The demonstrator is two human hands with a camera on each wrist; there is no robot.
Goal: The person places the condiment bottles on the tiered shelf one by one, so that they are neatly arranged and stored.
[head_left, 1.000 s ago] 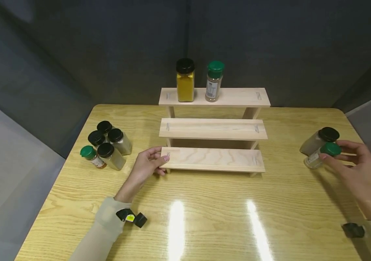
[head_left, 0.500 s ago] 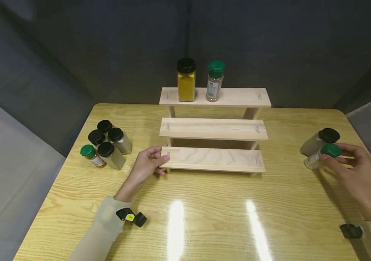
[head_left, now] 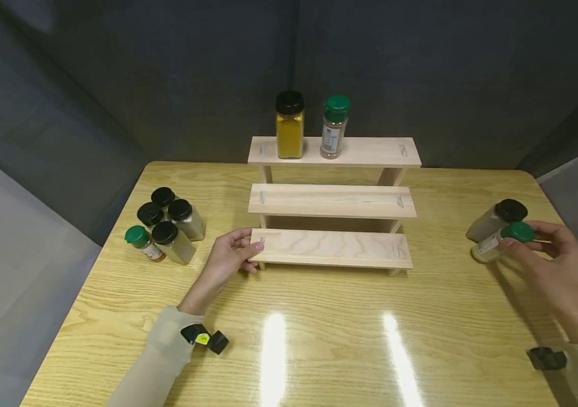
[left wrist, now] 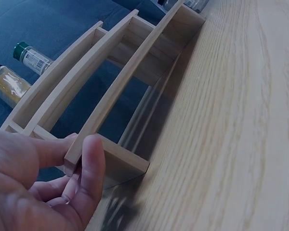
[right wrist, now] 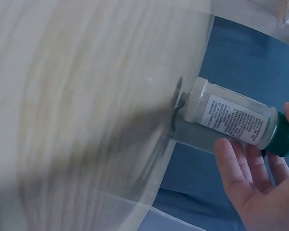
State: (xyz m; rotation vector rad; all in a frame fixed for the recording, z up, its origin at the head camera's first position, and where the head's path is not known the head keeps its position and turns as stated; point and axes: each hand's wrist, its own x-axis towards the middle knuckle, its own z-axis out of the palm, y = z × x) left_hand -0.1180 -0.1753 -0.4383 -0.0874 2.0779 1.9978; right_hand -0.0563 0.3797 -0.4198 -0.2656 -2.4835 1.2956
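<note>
While my left hand (head_left: 227, 260) grips the left end of the lowest step of the wooden rack (head_left: 331, 249), thumb and fingers curled around the board, my right hand (head_left: 548, 260) is far at the right side of the bench (head_left: 319, 339) and pinches the green cap of a small spice jar (head_left: 494, 244). Its base seems to touch the bench, and it stands tilted, with the long axis leaning toward my right hand, cap up and to the right. Just behind it, touching or almost touching, stands a black-capped jar (head_left: 494, 220). The rack lies to the left of this jar, well apart, so my right hand is clearly the nearer one to the jar, while the left one is at the rack. On the top step stand a yellow jar (head_left: 289, 125) and a green-capped jar (head_left: 334, 127); the two lower steps carry nothing. A group of five jars (head_left: 164, 226) waits at the left side of the bench
</note>
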